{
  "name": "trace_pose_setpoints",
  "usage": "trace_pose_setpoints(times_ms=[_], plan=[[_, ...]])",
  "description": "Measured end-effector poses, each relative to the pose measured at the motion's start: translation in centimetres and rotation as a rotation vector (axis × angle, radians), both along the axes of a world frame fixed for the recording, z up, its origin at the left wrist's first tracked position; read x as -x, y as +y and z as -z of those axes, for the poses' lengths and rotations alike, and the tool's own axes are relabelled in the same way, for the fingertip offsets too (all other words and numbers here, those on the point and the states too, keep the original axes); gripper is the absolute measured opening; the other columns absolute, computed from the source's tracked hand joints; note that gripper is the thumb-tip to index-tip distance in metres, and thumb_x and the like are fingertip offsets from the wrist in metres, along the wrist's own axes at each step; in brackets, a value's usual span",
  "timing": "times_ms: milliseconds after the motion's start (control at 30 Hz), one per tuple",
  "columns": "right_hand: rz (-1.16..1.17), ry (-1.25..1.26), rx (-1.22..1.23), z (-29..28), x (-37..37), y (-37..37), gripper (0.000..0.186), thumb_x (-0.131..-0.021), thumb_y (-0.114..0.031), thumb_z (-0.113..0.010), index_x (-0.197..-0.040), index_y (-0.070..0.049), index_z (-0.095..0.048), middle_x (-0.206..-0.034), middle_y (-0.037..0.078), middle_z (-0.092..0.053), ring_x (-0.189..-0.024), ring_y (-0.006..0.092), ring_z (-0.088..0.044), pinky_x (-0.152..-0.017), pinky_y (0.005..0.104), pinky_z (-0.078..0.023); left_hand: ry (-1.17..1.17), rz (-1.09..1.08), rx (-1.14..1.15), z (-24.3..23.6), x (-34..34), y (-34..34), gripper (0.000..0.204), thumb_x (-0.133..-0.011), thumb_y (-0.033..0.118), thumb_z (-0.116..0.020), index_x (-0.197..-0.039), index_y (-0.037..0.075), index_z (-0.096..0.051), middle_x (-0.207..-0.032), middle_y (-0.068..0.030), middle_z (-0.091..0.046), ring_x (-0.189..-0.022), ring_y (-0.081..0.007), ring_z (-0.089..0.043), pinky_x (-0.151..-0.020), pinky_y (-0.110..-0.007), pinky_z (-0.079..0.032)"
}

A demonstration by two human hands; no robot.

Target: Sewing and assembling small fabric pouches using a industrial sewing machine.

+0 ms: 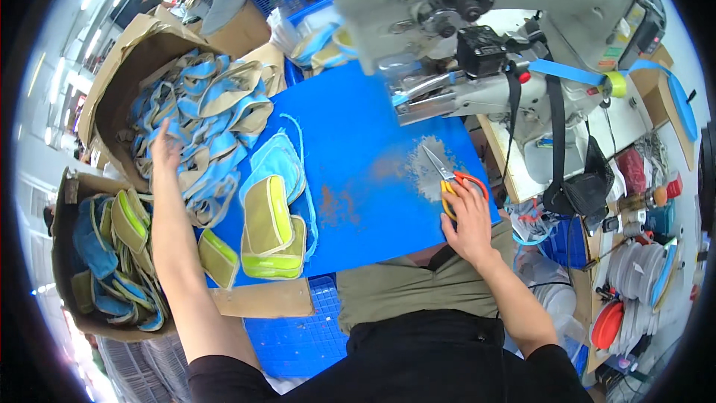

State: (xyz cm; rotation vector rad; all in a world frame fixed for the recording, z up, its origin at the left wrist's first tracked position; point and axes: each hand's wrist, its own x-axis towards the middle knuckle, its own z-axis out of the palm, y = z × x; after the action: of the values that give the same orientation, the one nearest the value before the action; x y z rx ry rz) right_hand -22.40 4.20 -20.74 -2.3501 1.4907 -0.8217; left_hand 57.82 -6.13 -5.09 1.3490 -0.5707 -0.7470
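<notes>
My left hand [166,151] reaches over a heap of blue-and-tan fabric strips [212,116] in a cardboard box at the left. One finger is stretched out; the others are partly lost against the heap. My right hand [471,222] holds scissors [446,173] by their orange and red handles, the blades pointing away over the blue tabletop [365,179]. Between my hands lie olive pouch-like pieces with lime bands [268,213], overlapping light blue pieces [277,160] with a loose blue cord beside them. One more olive piece [219,257] sits at the table's left edge.
A sewing machine [477,45] rises over the table's far right, with blue tape [567,71] feeding into it. A second cardboard box [67,254], near left, holds more blue and olive pieces. Reels [634,272] stand at the right. Grey dust lies around the blades.
</notes>
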Motion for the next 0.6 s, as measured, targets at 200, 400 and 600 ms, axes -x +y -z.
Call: trace_pose_setpoints(times_ms=[200,400,600], plan=[[-0.029,-0.003,0.011,0.1,-0.4,-0.4,0.045,-0.088,-0.019,-0.072,-0.131,-0.008,-0.063,-0.145,0.016,-0.056,-0.144,0.0376,-0.044,-0.113,0.0511,-0.038,-0.555,-0.330,0.511,-10.5,0.8,4.1,0.045,-0.095,0.008,-0.077,-0.136,-0.002,-0.063,-0.122,-0.0143,-0.072,-0.106,-0.0204,-0.069,-0.095,-0.035,-0.055],[-0.001,-0.052,0.007,0.9,0.2,0.2,0.045,-0.085,-0.013,-0.072,-0.128,-0.005,-0.063,-0.145,0.018,-0.056,-0.143,0.0401,-0.045,-0.113,0.0515,-0.037,-0.345,-0.202,0.585,-17.9,18.8,12.4,0.030,-0.102,0.012,-0.068,-0.130,0.004,-0.062,-0.115,-0.0071,-0.072,-0.104,-0.0173,-0.069,-0.091,-0.034,-0.056],[-0.266,-0.535,-0.102,-6.1,-5.9,1.6,0.051,-0.085,-0.012,-0.077,-0.132,-0.005,-0.061,-0.142,0.016,-0.058,-0.133,0.0385,-0.054,-0.111,0.0490,-0.042,0.434,0.174,0.448,-8.8,34.1,19.5,0.028,-0.108,0.013,-0.054,-0.131,-0.004,-0.057,-0.101,-0.0098,-0.062,-0.088,-0.0173,-0.060,-0.079,-0.031,-0.053]])
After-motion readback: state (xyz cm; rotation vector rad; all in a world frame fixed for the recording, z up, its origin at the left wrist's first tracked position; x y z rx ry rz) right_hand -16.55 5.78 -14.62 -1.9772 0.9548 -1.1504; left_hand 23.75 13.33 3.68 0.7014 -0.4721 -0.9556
